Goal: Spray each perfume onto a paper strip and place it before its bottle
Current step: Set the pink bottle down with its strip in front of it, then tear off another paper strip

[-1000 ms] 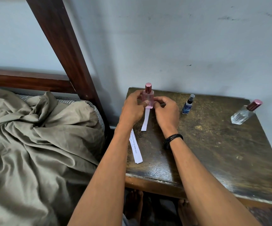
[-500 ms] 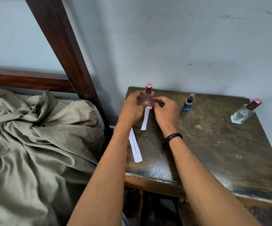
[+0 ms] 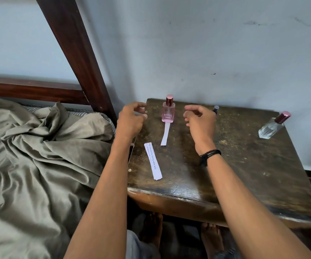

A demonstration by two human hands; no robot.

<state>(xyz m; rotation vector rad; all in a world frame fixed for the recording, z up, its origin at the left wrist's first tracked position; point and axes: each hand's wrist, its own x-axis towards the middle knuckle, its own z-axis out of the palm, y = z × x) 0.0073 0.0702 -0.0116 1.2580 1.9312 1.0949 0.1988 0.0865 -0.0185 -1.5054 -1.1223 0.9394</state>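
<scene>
First strip set before its bottle
Both hands, left hand (image 3: pixel 131 118) and right hand (image 3: pixel 199 119), are held open and empty either side of the pink bottle (image 3: pixel 168 111); its paper strip (image 3: pixel 166 134) is laid touching its base, marking the pairing on the counter (image 3: pixel 244 174)

A pink glass perfume bottle (image 3: pixel 168 111) with a dark red cap stands upright just above the frame's centre, a plain white paper strip (image 3: pixel 165 134) lying straight before it, its far end at the base. Lower left of that lies a stack of printed strips (image 3: pixel 153 161). A clear bottle (image 3: pixel 272 126) with a red cap stands at the right edge, and a small dark bottle (image 3: pixel 215 109) is half hidden, right of centre.
</scene>
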